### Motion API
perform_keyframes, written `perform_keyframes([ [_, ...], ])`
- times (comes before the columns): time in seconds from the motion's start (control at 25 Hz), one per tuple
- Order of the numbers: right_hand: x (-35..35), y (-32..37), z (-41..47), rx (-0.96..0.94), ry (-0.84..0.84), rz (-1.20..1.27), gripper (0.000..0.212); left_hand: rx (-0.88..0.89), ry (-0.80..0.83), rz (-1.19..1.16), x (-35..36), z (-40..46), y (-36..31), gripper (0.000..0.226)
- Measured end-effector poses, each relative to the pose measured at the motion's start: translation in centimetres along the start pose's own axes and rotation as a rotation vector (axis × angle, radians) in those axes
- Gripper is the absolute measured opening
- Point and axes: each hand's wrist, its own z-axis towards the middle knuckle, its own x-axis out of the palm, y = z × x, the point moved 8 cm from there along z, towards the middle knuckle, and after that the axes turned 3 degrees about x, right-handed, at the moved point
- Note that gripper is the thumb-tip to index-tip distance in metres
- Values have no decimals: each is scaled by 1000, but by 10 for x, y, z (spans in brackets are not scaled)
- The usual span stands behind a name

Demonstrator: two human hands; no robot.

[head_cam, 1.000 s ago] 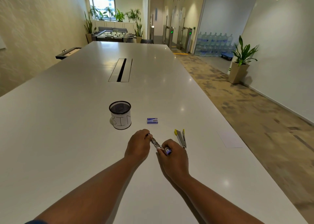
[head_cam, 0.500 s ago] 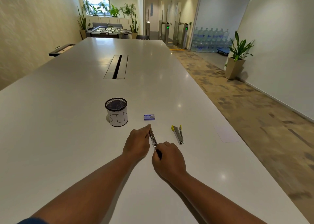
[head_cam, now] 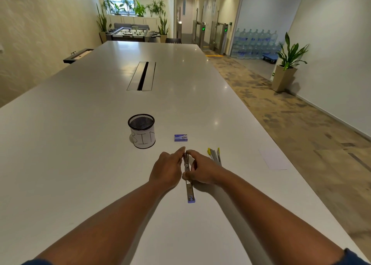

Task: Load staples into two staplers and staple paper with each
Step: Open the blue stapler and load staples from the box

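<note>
A metal stapler with a blue end lies opened out flat on the white table, its length pointing toward me. My left hand pinches its far end from the left. My right hand grips the same far part from the right. A second stapler with yellow tips lies open just right of my right hand. A small blue staple box sits beyond the hands. A white paper sheet lies near the table's right edge.
A black mesh cup labelled BIN stands left of the staple box. A cable slot is set in the table's middle. The table's right edge drops to carpeted floor, where a potted plant stands by the wall.
The blue stapler has been swung open flat, its blue end now lying near me. My right hand moved from that end to the far part, beside my left hand.
</note>
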Motion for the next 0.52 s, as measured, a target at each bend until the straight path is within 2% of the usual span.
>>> perform_keyframes([
  [0.32, -5, 9, 3, -46, 83, -18, 78, -22, 7, -8, 0, -1, 1, 46],
  [0.52, -2, 2, 4, -39, 55, 18, 56, -38, 18, 2, -2, -3, 0, 45],
])
